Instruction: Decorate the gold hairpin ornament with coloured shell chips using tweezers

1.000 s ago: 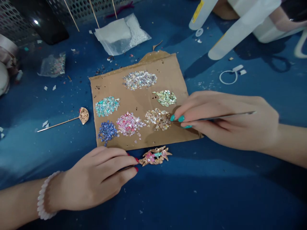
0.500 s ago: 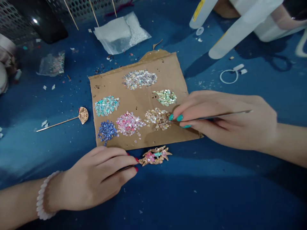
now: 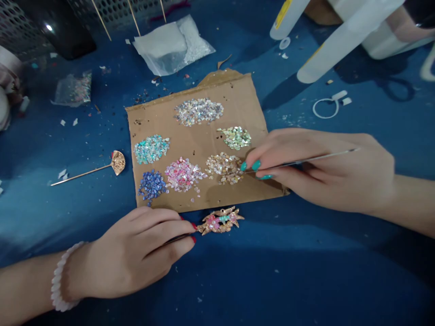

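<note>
My left hand (image 3: 136, 253) pinches the stem of a gold hairpin (image 3: 222, 220) low on the blue table. Pink flowers and turquoise bits decorate its leafy gold head, which lies just below a cardboard sheet (image 3: 190, 140). My right hand (image 3: 326, 170) is closed around slim metal tweezers (image 3: 319, 156), their tips in the beige chip pile (image 3: 222, 167). Whether a chip is between the tips is too small to tell. Pink chips (image 3: 184, 174), dark blue chips (image 3: 152, 184), turquoise chips (image 3: 151, 149), green chips (image 3: 237, 137) and silvery chips (image 3: 199, 111) form separate piles on the cardboard.
A fan-topped gold hairpin (image 3: 118, 163) lies at the left. Behind are a bag of white beads (image 3: 173, 45), a small chip bag (image 3: 74, 89) and a black object (image 3: 56, 31). White tubes (image 3: 343, 45) and a white ring (image 3: 325, 108) are at the right.
The tweezers have tilted slightly in my right hand, with their tips still in the beige pile. My left hand and its hairpin stay in place.
</note>
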A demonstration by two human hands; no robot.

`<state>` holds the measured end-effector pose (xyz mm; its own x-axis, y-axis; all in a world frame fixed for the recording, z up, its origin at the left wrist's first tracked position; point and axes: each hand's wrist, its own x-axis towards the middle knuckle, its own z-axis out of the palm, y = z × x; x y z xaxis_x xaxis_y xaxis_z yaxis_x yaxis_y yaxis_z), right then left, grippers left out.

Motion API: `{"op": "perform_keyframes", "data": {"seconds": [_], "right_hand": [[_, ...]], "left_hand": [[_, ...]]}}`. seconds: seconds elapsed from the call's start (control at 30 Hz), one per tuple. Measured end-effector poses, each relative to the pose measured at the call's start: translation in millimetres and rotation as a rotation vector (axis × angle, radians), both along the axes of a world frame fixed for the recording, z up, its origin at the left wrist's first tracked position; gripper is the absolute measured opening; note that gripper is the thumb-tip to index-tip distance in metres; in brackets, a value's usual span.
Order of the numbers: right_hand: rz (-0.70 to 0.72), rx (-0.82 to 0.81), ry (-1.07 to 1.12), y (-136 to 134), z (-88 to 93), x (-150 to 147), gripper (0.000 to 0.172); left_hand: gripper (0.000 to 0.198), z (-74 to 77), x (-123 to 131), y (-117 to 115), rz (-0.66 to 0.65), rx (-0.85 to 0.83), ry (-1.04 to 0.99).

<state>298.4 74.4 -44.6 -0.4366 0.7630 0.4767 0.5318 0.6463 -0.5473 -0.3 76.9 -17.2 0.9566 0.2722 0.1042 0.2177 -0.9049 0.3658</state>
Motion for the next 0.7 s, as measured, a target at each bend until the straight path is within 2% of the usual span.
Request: {"op": "perform_keyframes", "data": {"seconds": [0.2,0.37,0.43,0.5,0.7], "right_hand": [[-0.007,-0.019,0.053,-0.8,-0.9,1.1,0.012],[-0.084,-0.101,0.078,-8.6,2.5,0.4,0.01],[-0.019,-0.105,0.068,-12.1,7.7,-1.9,0.013],[0.107,-0.104,0.031,-15.0,13.6,-4.0,0.013],[0.345,-0.225,0.072,-20.0,21.5,-6.8,0.012]], "left_hand": [[0.025,0.2,-1.7,0.3,0.001,-0.007,-0.005],[0.024,-0.1,-1.4,-0.6,0.005,-0.006,-0.001],[0.023,-0.4,-0.4,-0.5,0.003,-0.002,-0.01],[0.023,-1.0,0.4,-0.1,-0.005,0.0,-0.023],[0.022,-2.9,0.3,0.1,-0.025,-0.025,-0.025]]}}
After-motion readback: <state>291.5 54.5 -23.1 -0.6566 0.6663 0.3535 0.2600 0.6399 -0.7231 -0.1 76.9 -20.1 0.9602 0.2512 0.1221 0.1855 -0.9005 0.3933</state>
